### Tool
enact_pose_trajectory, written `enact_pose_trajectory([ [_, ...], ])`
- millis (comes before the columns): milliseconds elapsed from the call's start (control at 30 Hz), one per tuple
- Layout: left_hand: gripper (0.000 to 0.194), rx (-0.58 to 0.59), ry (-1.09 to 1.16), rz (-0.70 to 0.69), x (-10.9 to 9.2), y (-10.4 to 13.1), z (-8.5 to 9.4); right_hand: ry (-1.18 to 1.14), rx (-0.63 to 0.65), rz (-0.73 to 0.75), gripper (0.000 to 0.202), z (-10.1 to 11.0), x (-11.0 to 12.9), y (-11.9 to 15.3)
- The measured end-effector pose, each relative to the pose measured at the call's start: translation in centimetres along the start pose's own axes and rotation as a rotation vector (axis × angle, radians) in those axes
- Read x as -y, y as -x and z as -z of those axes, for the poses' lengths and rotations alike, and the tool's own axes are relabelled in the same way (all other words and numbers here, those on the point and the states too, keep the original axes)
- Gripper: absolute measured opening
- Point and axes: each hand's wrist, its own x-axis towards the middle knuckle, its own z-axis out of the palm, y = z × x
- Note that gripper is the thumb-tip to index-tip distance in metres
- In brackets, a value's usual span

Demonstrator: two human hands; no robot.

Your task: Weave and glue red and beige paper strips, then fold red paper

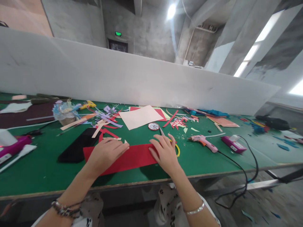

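Note:
A long red paper strip (134,157) lies across the green table near its front edge. Over its left part is my left hand (105,154), thumb and fingers closed together at the strip's upper edge. My right hand (165,153) rests on the right end with its fingers spread. Scissors with yellow handles (178,150) lie partly hidden behind my right hand. Just beyond them is a small round patterned disc (153,126). A black phone-like slab (77,145) sits left of the strip.
Behind the strip lie a pale pink sheet (140,117) and many paper scraps (107,118). A pink glue gun (204,142), a purple box (234,144) and a black cable are on the right. A white panel (142,78) stands along the table's back.

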Motion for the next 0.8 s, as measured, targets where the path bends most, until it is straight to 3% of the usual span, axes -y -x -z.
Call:
enact_pose_trajectory([
  [133,0.022,0.022,-0.050,-0.042,-1.1,-0.5,-0.2,0.042,0.059,0.008,0.018,-0.6,1.4,-0.1],
  [300,0.024,-0.057,-0.066,-0.071,-3.7,-1.6,-0.4,-0.010,0.037,0.079,0.020,-0.9,3.0,-0.2],
  [400,0.025,-0.061,-0.048,-0.052,-4.0,-1.8,-0.3,-0.065,0.032,0.099,0.026,-0.7,3.5,-0.6],
  [600,0.024,-0.075,-0.112,-0.007,-1.6,-1.0,0.0,-0.128,0.044,0.009,0.029,-0.1,1.6,-0.7],
  [800,0.026,-0.011,-0.207,0.031,1.6,0.4,0.3,-0.149,0.097,-0.121,0.027,0.5,-1.1,0.0],
])
